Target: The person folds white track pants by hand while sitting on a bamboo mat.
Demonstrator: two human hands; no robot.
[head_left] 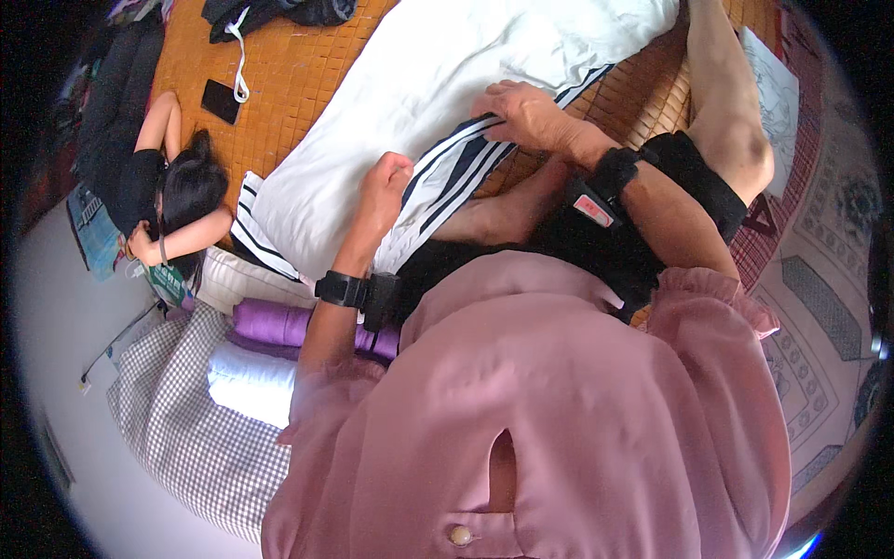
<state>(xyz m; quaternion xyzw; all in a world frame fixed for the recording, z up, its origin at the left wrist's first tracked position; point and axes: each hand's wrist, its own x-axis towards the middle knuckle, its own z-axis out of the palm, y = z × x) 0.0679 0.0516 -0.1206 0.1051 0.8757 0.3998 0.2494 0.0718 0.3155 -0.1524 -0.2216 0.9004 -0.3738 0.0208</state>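
A white garment (372, 102) with navy and white striped edging lies spread over the mat in front of me. My left hand (383, 191) rests on its near part with the fingers curled in, beside the striped edge. Whether cloth is pinched in those fingers I cannot tell. Further right, my right hand (527, 115) lies across the striped edging (456, 154), its fingers stretched out over the cloth. Each wrist wears a black band; a small dark device hangs from the right one. My bent legs are just beyond my lap, next to the garment.
On the woven mat (289, 84) lie a black phone (221, 102), a white cord (240, 58) and dark clothing (279, 13). Another person (172, 191) lies at the left. Nearer are a purple roll (270, 321), a white roll (250, 380) and checked cloth (186, 410).
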